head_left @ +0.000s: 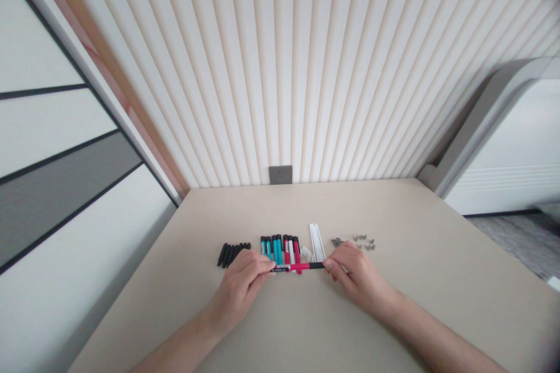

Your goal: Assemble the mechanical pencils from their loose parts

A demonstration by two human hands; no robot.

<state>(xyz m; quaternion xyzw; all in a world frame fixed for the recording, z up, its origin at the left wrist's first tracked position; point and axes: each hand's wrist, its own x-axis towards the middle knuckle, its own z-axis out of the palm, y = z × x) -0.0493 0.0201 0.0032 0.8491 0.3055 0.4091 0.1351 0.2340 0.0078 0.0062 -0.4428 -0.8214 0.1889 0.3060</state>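
While crosswise, a red-and-black pen (pixel 300 267) between both hands (pixel 243 280) (pixel 356 275).

A cream wall (pixel 280 70) of vertical ribs rises behind the beige surface (pixel 227 204), with a dark grey socket (pixel 280 175) low at its middle. White panelling (pixel 52 256) with black trim and a grey band (pixel 74 175) stands left; rounded white furniture (pixel 516 151) edged in grey stands right, beside mottled grey flooring (pixel 507 245). The light is soft.

Bare left hand (pixel 245 277), bare right hand (pixel 359 277), uncovered wrists (pixel 213 322), uncovered forearms (pixel 437 329) tapering toward the wrists
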